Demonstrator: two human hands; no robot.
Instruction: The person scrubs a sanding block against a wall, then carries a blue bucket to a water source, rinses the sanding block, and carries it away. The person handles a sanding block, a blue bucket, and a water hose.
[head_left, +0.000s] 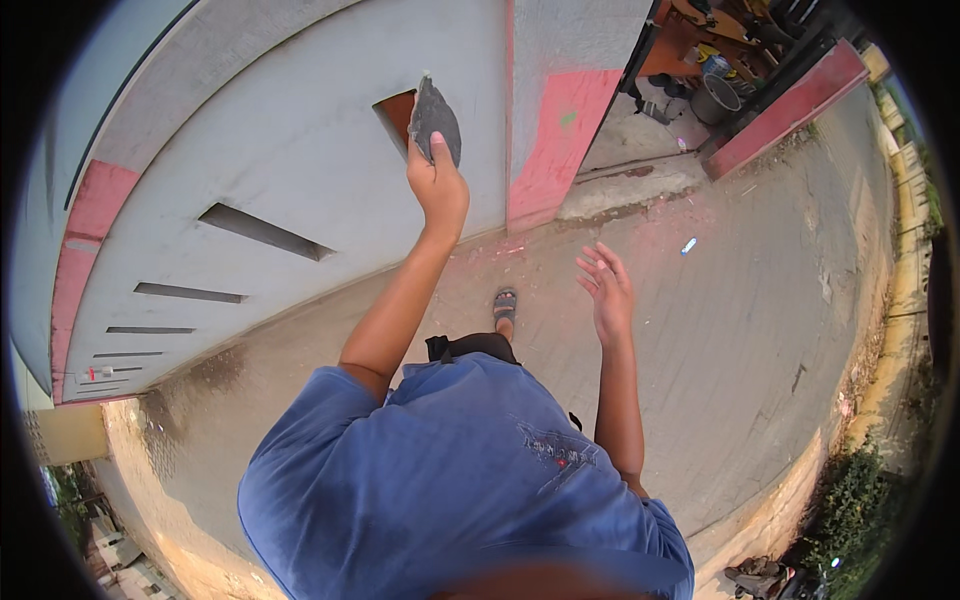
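Note:
Raised in front of the wall, my left hand grips a flat, dark grey slab-like piece with a pale, rough edge. The thumb presses on its near face, and the other fingers are hidden behind it. Behind the piece is the pale grey wall, with a slot-like opening beside it; whether the piece touches the wall I cannot tell. Lower and to the right, my right hand is held out over the pavement with fingers apart and nothing in it.
Several narrow slots, such as a long one, run along the wall. A pink-painted pillar borders a doorway at the upper right, with a grey bucket inside. Litter lies on the concrete ground. Shrubs stand at the lower right.

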